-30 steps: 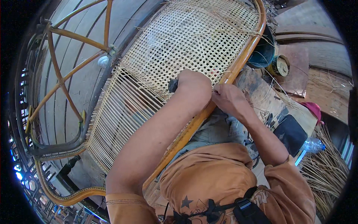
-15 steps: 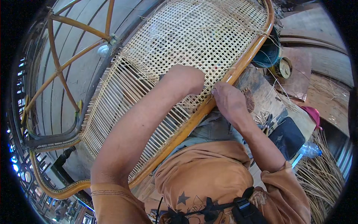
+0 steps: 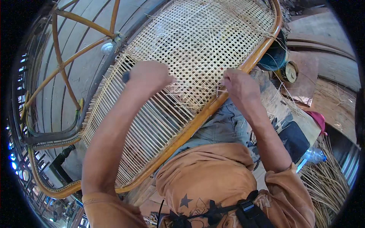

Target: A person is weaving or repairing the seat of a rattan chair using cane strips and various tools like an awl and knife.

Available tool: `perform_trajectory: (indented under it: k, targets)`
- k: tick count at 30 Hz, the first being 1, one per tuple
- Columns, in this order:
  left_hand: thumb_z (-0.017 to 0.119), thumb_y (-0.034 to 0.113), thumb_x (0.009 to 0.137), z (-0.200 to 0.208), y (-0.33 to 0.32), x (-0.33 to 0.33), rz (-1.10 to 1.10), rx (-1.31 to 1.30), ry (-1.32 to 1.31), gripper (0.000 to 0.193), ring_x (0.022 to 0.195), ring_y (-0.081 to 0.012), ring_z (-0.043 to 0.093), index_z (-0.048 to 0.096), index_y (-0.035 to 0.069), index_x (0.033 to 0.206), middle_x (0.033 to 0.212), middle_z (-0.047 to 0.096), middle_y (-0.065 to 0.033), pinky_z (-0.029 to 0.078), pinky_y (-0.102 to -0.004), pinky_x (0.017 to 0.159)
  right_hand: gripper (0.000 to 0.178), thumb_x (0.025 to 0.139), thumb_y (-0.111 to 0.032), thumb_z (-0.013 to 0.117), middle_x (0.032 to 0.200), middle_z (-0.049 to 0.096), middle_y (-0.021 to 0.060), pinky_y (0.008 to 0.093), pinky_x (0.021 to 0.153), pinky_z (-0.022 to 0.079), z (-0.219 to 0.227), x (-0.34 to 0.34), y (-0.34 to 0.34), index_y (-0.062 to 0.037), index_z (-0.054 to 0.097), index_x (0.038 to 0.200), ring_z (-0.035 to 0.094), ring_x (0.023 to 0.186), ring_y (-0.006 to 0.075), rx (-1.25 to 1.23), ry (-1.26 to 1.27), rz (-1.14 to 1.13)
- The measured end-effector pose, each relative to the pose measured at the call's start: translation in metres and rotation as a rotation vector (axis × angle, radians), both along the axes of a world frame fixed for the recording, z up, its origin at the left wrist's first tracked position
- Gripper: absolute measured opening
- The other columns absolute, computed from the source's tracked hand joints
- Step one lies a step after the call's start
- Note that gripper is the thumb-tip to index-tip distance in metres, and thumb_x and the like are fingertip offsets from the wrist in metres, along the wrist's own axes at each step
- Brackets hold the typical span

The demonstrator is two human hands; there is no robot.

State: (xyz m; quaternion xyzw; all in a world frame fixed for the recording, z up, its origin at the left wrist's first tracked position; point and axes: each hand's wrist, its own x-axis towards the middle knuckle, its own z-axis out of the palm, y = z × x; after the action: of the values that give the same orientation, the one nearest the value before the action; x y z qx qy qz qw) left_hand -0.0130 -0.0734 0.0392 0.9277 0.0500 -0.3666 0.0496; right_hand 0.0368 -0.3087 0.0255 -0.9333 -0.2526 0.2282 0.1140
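A large rattan frame [image 3: 167, 152] with a glossy brown rail lies tilted before me, filled with woven cane mesh [image 3: 201, 49]. Its lower left part has only parallel pale strands [image 3: 140, 133], with no crossing weave. My left hand [image 3: 150, 78] is closed in a fist above the border between mesh and strands. From its left side pokes the dark end of a tool whose kind I cannot make out. At the right rail, my right hand [image 3: 242, 86] pinches by the mesh edge, a thin pale cane strand at its fingertips; the fingers partly hide it.
A bare rattan frame with crossed poles [image 3: 59, 68] stands at the left. To the right are a dark bucket [image 3: 272, 59], a tin can [image 3: 291, 72], a dark flat object [image 3: 293, 142], a plastic bottle [image 3: 315, 155] and a bundle of long cane strands [image 3: 323, 182].
My left hand has moved left, away from the right rail, carrying the dark-ended tool. My right hand has shifted slightly up and right along the rail. The frame has barely moved.
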Motion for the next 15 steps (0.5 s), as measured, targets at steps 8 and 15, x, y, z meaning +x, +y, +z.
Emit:
perform_trajectory:
  k: [8,15]
  targets:
    - [0.049,0.051,0.086,0.028,-0.017,-0.009,-0.023,-0.154,-0.179,0.052,0.071,-0.0329,0.063,0.066,0.005,0.073,0.07,0.063,-0.0161,0.048,-0.0449,0.064,0.022,0.088,-0.024,0.06,0.074,0.056,0.0116,0.0284,0.061,0.041,-0.008,-0.01,0.017,-0.0019,0.062,0.088,0.048,0.066,0.0115,0.513,0.559,-0.112]
    - [0.048,0.042,0.088,-0.016,-0.055,-0.002,-0.062,-0.225,-0.09,0.043,0.081,-0.0303,0.066,0.069,0.005,0.083,0.082,0.067,-0.0146,0.05,-0.0423,0.069,0.023,0.084,-0.025,0.057,0.068,0.058,0.0198,0.0389,0.06,0.047,-0.015,-0.022,0.015,-0.003,0.062,0.084,0.06,0.063,0.0313,0.009,0.083,0.024]
